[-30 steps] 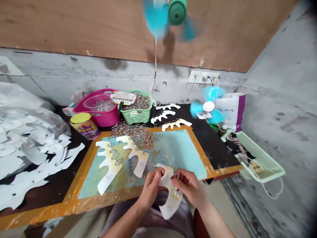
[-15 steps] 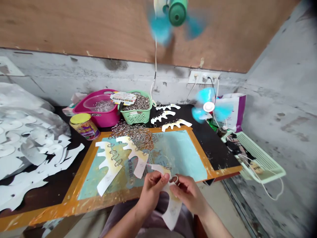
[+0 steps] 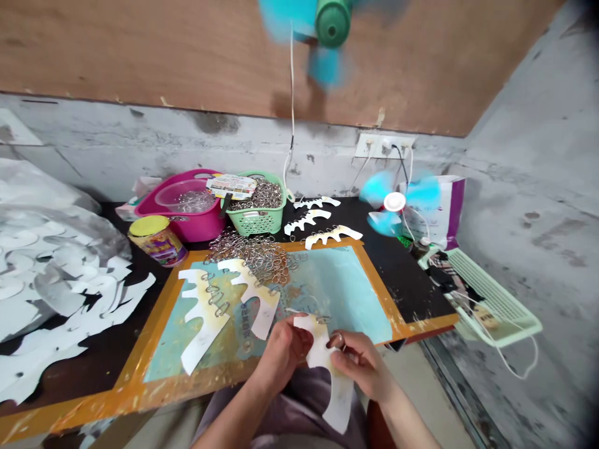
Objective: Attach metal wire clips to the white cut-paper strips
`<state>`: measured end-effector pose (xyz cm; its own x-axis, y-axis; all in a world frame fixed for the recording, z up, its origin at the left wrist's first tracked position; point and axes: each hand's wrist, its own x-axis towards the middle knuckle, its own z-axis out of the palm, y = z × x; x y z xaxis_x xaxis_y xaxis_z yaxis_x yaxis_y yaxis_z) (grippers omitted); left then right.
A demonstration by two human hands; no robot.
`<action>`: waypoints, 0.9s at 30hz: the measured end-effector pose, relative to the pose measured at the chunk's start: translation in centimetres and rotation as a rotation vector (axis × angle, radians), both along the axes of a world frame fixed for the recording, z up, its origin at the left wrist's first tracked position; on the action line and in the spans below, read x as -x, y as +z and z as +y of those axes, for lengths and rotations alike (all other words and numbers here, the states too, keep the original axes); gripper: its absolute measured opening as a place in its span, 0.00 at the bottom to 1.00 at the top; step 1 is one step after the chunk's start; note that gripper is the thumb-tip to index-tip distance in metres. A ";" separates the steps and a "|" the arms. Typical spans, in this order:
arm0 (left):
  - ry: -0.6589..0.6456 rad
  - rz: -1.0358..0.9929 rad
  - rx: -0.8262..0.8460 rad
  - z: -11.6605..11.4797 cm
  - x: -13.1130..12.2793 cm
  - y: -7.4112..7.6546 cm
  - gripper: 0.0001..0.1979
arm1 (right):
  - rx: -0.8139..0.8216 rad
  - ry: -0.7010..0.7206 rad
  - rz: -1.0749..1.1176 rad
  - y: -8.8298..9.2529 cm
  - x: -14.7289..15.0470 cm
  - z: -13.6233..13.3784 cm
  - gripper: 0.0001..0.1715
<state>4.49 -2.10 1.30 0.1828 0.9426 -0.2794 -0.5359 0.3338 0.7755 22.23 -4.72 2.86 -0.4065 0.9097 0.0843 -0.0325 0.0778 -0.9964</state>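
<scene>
A: Where does the notched white piece (image 3: 319,342) lie with respect to the edges?

B: Across the near edge of the table (image 3: 178,388): upper end over the blue sheet (image 3: 350,280), lower end hanging over the lap (image 3: 299,405)

A: And the room around it?

B: Right: the blue sheet extends to its orange border (image 3: 379,290); the mesh tray (image 3: 500,299) lies well apart, past the table's corner. Left: two ringed white pieces (image 3: 255,293) lie slantwise, the closer one near the left hand (image 3: 285,349). Behind: a heap of metal rings (image 3: 269,255) spreads over the sheet's far margin, backed by the pink basket (image 3: 201,226) and the green basket (image 3: 257,222)

A: The pose of each hand?

B: Left: forearm rising from lower left, fingers curled, thumb and fingers pinching the white piece at its left side. Right hand (image 3: 364,365): forearm entering from lower right, thumb and forefinger pinching a wire ring (image 3: 337,340) at the piece's right side

A: Does that ring pass through the piece?

B: Cannot tell; the fingers cover the contact. Other rings (image 3: 322,320) sit at the upper end
</scene>
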 end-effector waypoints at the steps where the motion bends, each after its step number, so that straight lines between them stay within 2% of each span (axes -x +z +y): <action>1: 0.013 -0.013 0.012 0.3 0.1 0.1 0.24 | -0.029 0.010 -0.059 0.3 -0.3 0.1 0.17; 4: 0.099 -0.006 -0.005 0.9 0.1 0.0 0.16 | -0.011 -0.021 -0.077 0.6 -0.5 0.5 0.12; 7: 0.175 0.046 -0.037 1.1 0.0 -0.4 0.15 | 0.043 -0.129 0.064 0.6 -0.3 0.8 0.29; 8: 0.192 0.065 -0.041 1.1 -0.1 -0.4 0.15 | 0.051 -0.156 0.082 0.6 -0.2 0.9 0.30; 11: 0.227 0.119 -0.057 1.0 -0.3 -0.3 0.16 | 0.054 -0.173 0.081 0.6 -0.3 1.2 0.24; 15: 0.221 0.178 -0.090 0.7 -0.7 0.6 0.14 | 0.046 -0.131 0.175 0.9 -0.4 1.7 0.36; 16: 0.217 0.190 -0.096 0.6 -0.8 0.7 0.14 | 0.027 -0.152 0.132 1.0 -0.4 1.8 0.35; 20: 0.245 0.237 -0.129 0.2 -1.3 0.9 0.14 | -0.099 -0.341 -0.209 1.3 0.4 1.9 0.17; 24: 0.247 0.277 -0.156 -0.1 -1.6 0.4 0.15 | -0.218 -0.498 -0.357 0.9 1.5 1.7 0.12; 27: 0.238 0.290 -0.168 -0.2 -1.7 -0.2 0.16 | -0.236 -0.551 -0.382 0.2 2.1 1.5 0.11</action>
<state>6.16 -2.33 1.11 -0.1093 0.9860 -0.1262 -0.3339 0.0832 0.9389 20.11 -3.20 3.08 0.0671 0.9664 0.2481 0.4218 0.1979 -0.8848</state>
